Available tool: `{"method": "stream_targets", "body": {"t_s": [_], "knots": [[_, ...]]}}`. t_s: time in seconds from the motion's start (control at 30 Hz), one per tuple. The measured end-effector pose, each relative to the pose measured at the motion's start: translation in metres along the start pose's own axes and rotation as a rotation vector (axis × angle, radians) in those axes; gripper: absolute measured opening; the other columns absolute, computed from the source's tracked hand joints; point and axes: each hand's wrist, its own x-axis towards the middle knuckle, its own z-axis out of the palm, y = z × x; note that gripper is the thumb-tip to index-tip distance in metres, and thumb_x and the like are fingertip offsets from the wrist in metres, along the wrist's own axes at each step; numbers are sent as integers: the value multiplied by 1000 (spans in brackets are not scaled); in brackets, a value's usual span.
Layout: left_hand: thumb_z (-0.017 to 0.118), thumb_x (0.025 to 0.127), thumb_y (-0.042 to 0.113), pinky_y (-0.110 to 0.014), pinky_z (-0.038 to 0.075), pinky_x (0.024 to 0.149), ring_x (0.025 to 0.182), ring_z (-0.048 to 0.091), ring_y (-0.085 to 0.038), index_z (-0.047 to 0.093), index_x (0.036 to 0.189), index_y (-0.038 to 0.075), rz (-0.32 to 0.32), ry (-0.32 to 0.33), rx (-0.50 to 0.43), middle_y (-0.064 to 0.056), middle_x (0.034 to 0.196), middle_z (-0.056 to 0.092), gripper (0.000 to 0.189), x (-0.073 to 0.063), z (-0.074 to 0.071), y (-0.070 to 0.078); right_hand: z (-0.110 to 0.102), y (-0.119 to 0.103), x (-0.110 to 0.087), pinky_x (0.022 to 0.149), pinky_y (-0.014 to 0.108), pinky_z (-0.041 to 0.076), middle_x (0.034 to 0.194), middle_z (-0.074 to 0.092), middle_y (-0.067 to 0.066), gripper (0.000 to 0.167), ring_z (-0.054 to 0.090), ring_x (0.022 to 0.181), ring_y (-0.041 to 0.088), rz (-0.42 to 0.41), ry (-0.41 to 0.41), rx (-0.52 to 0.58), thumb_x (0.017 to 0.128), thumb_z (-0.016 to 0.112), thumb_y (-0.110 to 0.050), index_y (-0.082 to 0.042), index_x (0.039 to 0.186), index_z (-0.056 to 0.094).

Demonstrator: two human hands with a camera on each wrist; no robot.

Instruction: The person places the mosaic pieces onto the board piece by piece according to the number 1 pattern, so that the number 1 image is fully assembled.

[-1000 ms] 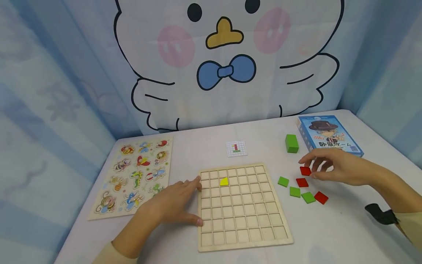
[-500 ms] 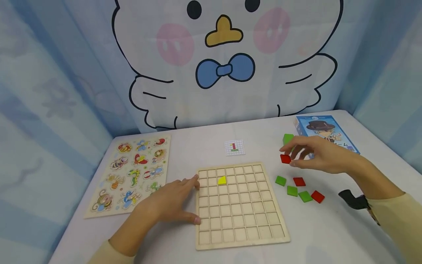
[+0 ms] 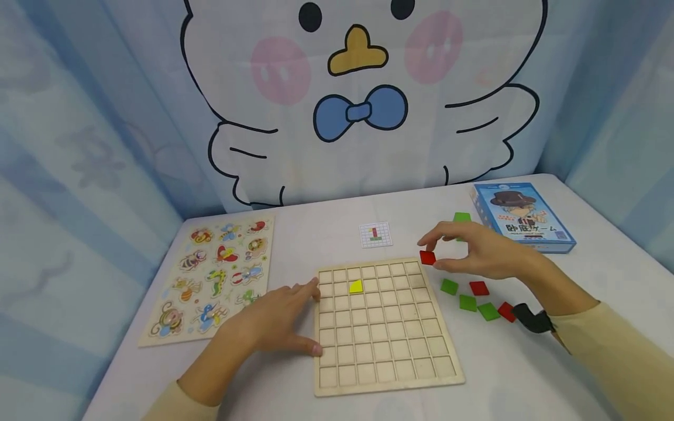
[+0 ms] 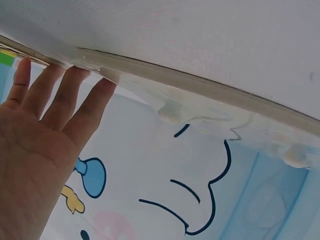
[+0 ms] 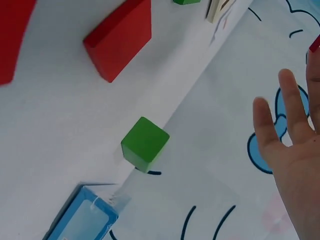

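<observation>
A square wooden grid board point(image 3: 389, 333) lies flat, with one yellow tile point(image 3: 356, 286) in a cell near its top left. My left hand point(image 3: 274, 321) rests at the board's left edge, thumb and forefinger spread along it; in the left wrist view its fingers are fairly straight. Thumb and forefinger of my right hand point(image 3: 479, 251) pinch a red square tile point(image 3: 427, 258) over the board's top right corner. Beneath that hand and forearm lie several loose tiles, among them a green tile point(image 3: 467, 303) and a red tile point(image 3: 479, 288).
Behind the board is a small card point(image 3: 375, 234) with a coloured grid pattern. A green block point(image 5: 145, 142) stands beyond my right hand, beside a blue box point(image 3: 526, 216). An animal puzzle board point(image 3: 205, 280) lies at the left. A curtain point(image 3: 363, 164) hangs behind the table.
My right hand has lifted the red tile from the loose ones and carried it left to the board's corner. My left hand stays at the board's edge.
</observation>
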Motion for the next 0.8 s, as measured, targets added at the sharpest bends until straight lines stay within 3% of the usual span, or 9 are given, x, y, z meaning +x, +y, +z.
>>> {"method": "stream_targets", "body": {"t_s": [0.23,0.8], "knots": [[79,70,74,-50,41,116,139,51,-33,38,155,16,5,4,-10,-6,152,54,111,2,0,1,8,-3,12,101,60,50,116,67,-10,38,59,114,19,-9,0,30,92,78,-14,-25,126,67],[79,68,76,-50,40,117,140,50,-32,36,157,16,-19,-5,1,-4,153,53,115,1,1,0,36,-15,39,107,60,46,122,67,-7,37,59,117,18,-72,-95,122,94,75,-14,-25,129,67]]}}
